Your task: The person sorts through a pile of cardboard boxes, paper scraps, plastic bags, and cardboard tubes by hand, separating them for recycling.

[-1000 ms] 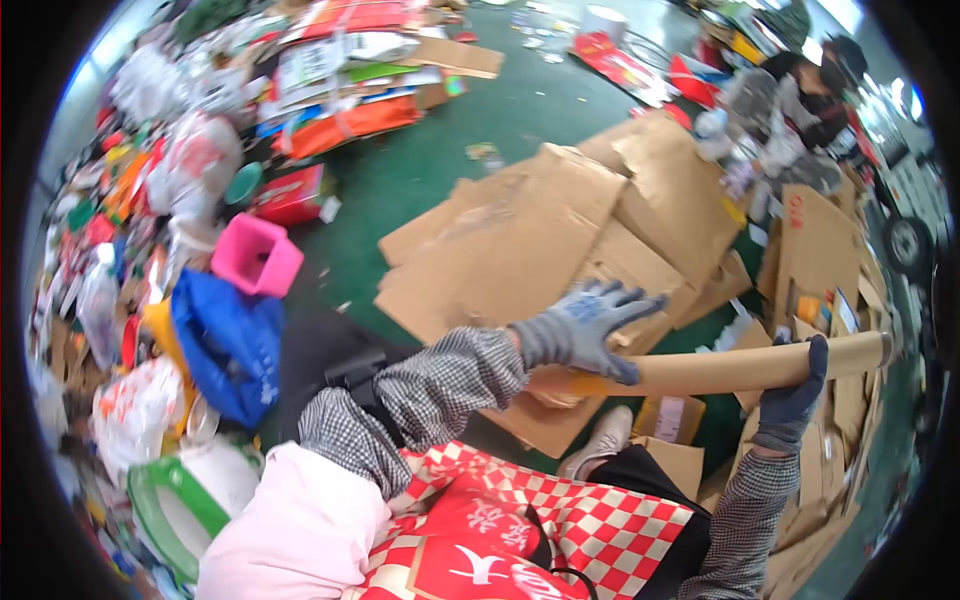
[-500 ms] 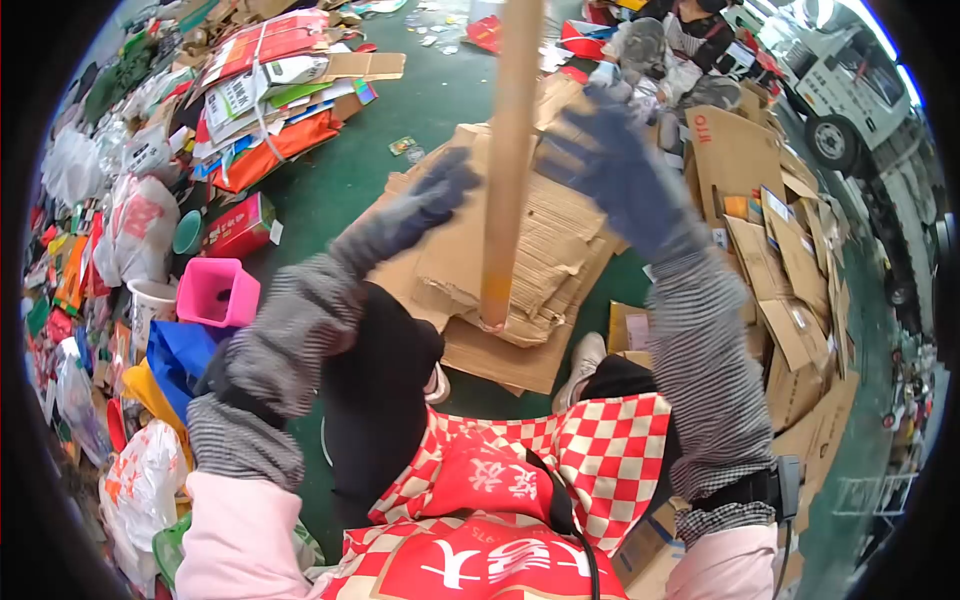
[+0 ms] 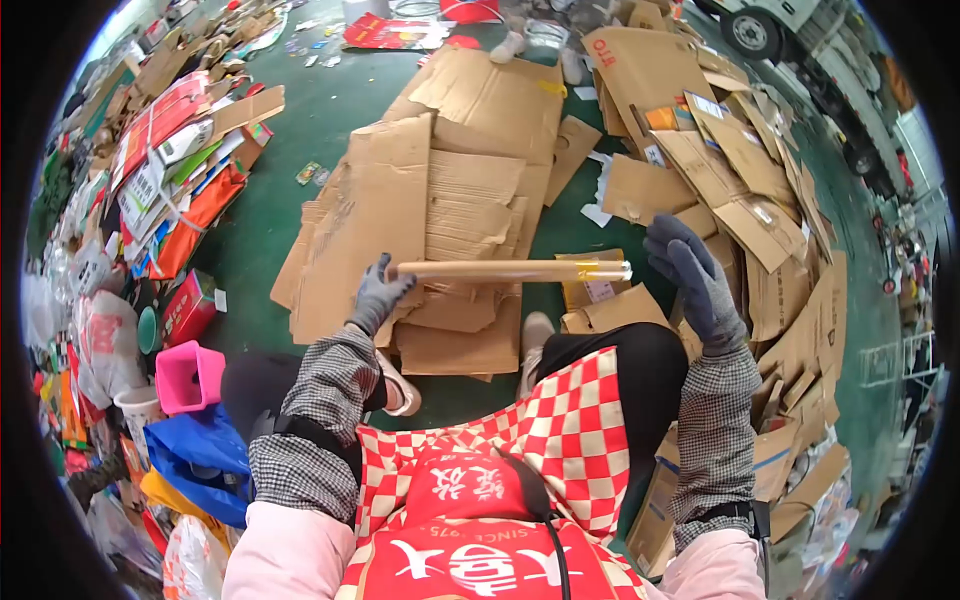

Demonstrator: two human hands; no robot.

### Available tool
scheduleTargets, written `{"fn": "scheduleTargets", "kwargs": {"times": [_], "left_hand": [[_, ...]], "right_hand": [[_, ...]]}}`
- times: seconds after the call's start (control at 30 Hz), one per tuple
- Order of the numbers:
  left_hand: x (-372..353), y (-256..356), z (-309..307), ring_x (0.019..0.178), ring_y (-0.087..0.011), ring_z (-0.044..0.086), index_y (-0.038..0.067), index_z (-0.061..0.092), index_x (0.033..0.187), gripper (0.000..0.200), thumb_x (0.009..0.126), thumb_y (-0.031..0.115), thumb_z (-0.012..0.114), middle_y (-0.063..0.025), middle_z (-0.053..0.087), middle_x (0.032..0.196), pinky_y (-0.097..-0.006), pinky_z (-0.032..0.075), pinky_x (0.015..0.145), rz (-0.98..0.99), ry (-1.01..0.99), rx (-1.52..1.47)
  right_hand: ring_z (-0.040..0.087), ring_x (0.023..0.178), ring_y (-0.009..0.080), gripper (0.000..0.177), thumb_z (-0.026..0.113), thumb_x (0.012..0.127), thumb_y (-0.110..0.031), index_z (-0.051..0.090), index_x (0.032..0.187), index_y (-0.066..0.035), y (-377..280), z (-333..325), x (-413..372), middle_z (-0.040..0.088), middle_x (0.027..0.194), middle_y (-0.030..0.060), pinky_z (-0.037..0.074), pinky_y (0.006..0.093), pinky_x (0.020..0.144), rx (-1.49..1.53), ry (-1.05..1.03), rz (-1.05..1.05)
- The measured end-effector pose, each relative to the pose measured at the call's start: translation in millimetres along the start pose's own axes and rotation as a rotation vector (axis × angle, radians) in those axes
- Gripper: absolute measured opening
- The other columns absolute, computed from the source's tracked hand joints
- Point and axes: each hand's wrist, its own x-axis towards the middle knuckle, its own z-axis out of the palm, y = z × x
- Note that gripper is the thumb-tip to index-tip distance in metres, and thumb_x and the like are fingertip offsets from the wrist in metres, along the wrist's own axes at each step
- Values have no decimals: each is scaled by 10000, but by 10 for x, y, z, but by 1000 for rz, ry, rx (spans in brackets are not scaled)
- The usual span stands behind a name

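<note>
A folded cardboard box [image 3: 510, 271], seen nearly edge-on as a narrow brown band, lies crosswise in front of me, with yellow and clear tape at its right end. My left hand [image 3: 378, 296], in a grey glove, is at its left end with the fingers apart, seemingly touching it. Off the right end, separated by a small gap, my right hand [image 3: 697, 282] is raised with its gloved fingers stretched out. Beneath the band is a pile of flattened cardboard [image 3: 470, 190] on the floor between my feet.
More flattened boxes [image 3: 740, 160] are heaped on the right. At left lie a tied bundle of coloured cardboard [image 3: 165, 185], a pink bin [image 3: 190, 377], a blue bag [image 3: 200, 460] and plastic bags. A truck wheel [image 3: 750, 34] shows at the top right.
The cardboard band has swung from upright to crosswise. My hands have come down and farther apart, the left to its left end and the right beyond its right end. My view has shifted.
</note>
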Motion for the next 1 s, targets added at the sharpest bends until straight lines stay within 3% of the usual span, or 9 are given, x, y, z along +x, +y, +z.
{"fn": "scheduleTargets", "kwargs": {"times": [0.1,0.27,0.33,0.5,0.63,0.77,0.87,0.93,1.0], "left_hand": [[-318,512,487,1259,-279,217,178,243,1339,909,602,555,618,-88,211,1390,-470,156,1018,273,-13,1246],[31,63,1073,1255,-332,222,165,159,1361,994,577,526,655,-131,279,1347,-476,120,1022,443,-523,1421],[119,-164,1226,1181,-310,319,165,198,1348,969,563,484,669,-145,375,1240,-497,135,1006,478,-313,1441],[272,-180,1218,894,-335,466,68,464,1118,663,539,267,719,-165,457,997,-442,396,798,432,-287,1219],[381,210,204,888,-357,466,21,470,1096,566,594,167,687,-194,456,964,-415,406,784,636,-180,965],[-69,1082,-1320,853,-342,478,-4,474,1082,539,588,158,616,-186,461,918,-382,410,771,489,56,1276],[-853,1293,-2272,888,-205,503,49,437,1204,580,652,156,577,-135,490,1035,-328,430,730,-127,-37,983],[-1318,491,-3480,742,-183,514,9,493,1055,484,628,174,651,-97,496,762,-325,425,628,180,178,1292],[-1905,137,-3750,762,-187,517,19,481,1084,476,660,183,625,-96,498,815,-317,429,633,-38,208,1305]], "right_hand": [[484,937,110,329,559,836,-181,512,1115,-14,980,-628,171,535,1034,41,393,242,823,-148,194,40],[458,1069,210,549,603,789,-259,388,1225,-5,2575,-785,-359,449,1193,155,396,286,870,-348,351,413],[468,1031,272,599,632,753,-292,383,1243,-53,2755,-595,-718,451,1190,154,380,341,877,-612,592,271],[471,940,164,830,720,689,-243,204,1311,-53,2938,-767,-1100,373,1221,124,410,286,793,181,1124,685],[461,986,172,987,776,620,-227,125,1342,-59,3396,-1040,-1083,389,1215,135,388,268,840,382,977,759],[470,1042,212,956,758,619,-290,167,1316,-6,3652,-1193,-727,409,1222,164,405,275,848,-155,1023,847],[537,977,229,787,751,627,-224,317,1231,32,3676,-1285,-658,468,1179,155,462,291,780,-514,1040,1002],[559,947,274,772,760,614,-325,376,1192,14,3633,-1432,-608,490,1136,178,495,360,761,34,763,783],[589,875,271,456,652,753,-153,431,1124,-7,3160,-1408,-454,543,1064,129,519,415,711,640,856,549]]}}
